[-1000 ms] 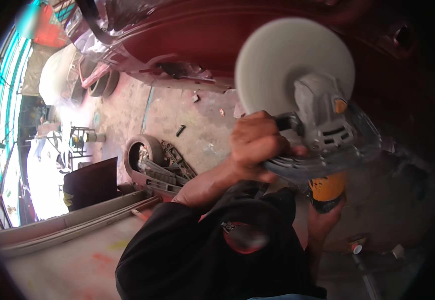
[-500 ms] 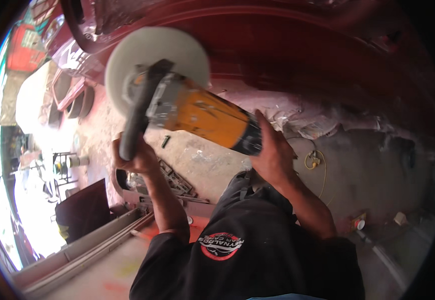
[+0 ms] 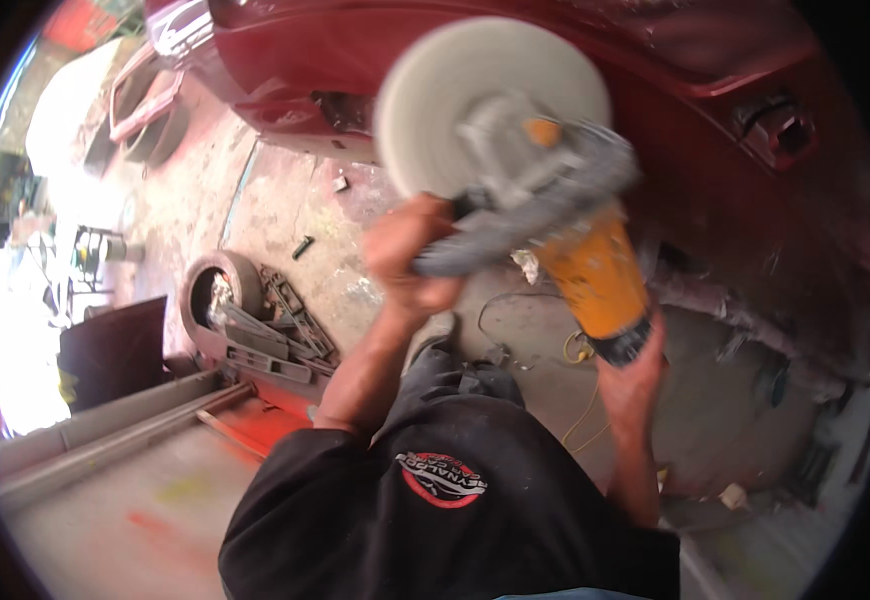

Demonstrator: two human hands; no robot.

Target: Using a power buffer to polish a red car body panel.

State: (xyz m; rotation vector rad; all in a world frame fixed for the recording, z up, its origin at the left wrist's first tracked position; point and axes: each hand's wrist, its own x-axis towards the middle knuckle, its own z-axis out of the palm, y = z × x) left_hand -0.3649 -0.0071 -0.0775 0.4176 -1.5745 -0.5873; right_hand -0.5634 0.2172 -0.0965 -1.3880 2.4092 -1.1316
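Both my hands grip an orange and black rotary polisher, held up against or just in front of a glossy dark red car body. My left hand is wrapped round the end of the polisher's grey loop handle. Around the black rear end of the tool closes my right hand, its fingers partly hidden. A large round white pad sits at the head of the tool, overlapping the red panel. Motion blurs the handle, and I cannot tell if the pad touches the paint.
On the floor to the left lie a tyre and a pile of dark trim pieces. A dark panel leans farther left. A yellow cable trails below my right hand. Plastic sheeting hangs along the car's lower edge.
Both hands have carried the polisher to the right across the red bodywork. Its body has turned from a slant to nearly upright in view. The view has shifted too.
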